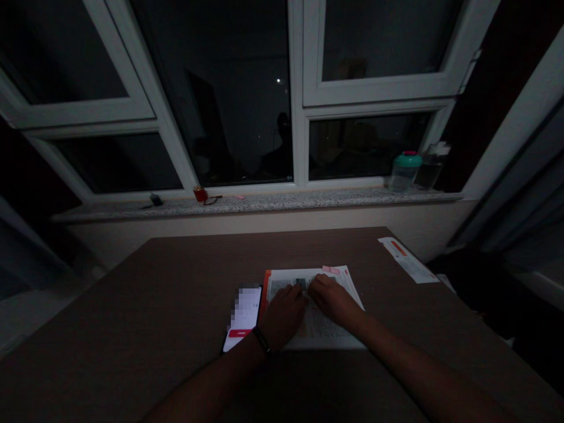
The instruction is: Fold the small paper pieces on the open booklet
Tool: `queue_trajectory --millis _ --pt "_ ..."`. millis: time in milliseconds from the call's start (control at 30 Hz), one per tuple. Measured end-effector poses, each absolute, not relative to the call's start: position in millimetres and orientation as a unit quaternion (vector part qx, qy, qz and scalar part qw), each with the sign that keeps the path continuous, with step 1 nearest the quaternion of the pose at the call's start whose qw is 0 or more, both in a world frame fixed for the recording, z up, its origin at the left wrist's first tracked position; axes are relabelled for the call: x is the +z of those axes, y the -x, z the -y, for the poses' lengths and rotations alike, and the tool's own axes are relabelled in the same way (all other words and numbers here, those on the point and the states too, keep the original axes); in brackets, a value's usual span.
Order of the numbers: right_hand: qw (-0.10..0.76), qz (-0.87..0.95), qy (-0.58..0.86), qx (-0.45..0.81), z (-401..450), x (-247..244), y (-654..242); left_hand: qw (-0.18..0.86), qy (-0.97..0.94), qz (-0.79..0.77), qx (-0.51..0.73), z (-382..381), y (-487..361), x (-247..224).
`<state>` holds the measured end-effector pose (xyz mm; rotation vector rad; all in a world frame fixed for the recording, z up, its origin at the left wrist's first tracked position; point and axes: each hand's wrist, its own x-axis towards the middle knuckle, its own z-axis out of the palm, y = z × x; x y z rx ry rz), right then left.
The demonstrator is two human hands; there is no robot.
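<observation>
A printed booklet or sheet [326,329] with an orange left edge lies on the brown table. Both hands are over its upper middle, fingertips close together. My left hand [284,314], with a dark band at the wrist, has its fingers curled closed. My right hand [332,299] is also closed, thumb and fingers drawn together. Whatever sits between the fingers is too small and dark to make out. At the page's top edge rests a small pink piece [330,269]. A lit phone [244,311] lies just left of the page, partly behind my left wrist.
A white paper strip with an orange block [409,261] lies at the table's right edge. The stone windowsill [273,202] behind holds a teal-lidded bottle [404,171], a clear bottle [432,167], a small red item [200,194] and a small dark item [155,200]. The room is dim.
</observation>
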<state>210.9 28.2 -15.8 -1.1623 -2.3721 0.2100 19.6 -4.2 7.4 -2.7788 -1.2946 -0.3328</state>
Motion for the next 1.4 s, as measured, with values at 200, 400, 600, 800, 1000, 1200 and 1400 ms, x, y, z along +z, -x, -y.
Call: queue_trajectory --millis 200,400,600,800,1000,1200,1400 --pt "0.19 0.89 0.408 0.076 -27.2 -11.8 -214.7 0.012 0.902 0.411 -0.129 5.0 -17.6 1.8" --pt "0.186 0.908 0.366 0.084 -22.8 -0.8 -220.1 0.031 0.888 0.43 -0.157 4.3 -14.2 -6.5" --pt "0.223 0.918 0.304 0.12 -19.6 6.4 -222.9 0.006 0.883 0.445 -0.151 5.9 -14.7 -5.0" --pt "0.22 0.918 0.31 0.118 -19.0 2.5 -220.5 -0.041 0.883 0.441 -0.157 2.7 -13.1 -11.6" --pt "0.236 0.903 0.333 0.135 -18.2 5.3 -218.0 -0.066 0.882 0.434 -0.172 3.2 -14.4 -3.3" --pt "0.22 0.902 0.342 0.145 -19.6 4.4 -220.5 -0.046 0.872 0.465 -0.147 9.5 -16.5 2.6" --pt "0.205 0.907 0.346 0.123 -18.3 4.9 -220.7 -0.039 0.881 0.455 -0.123 6.0 -16.8 0.9"
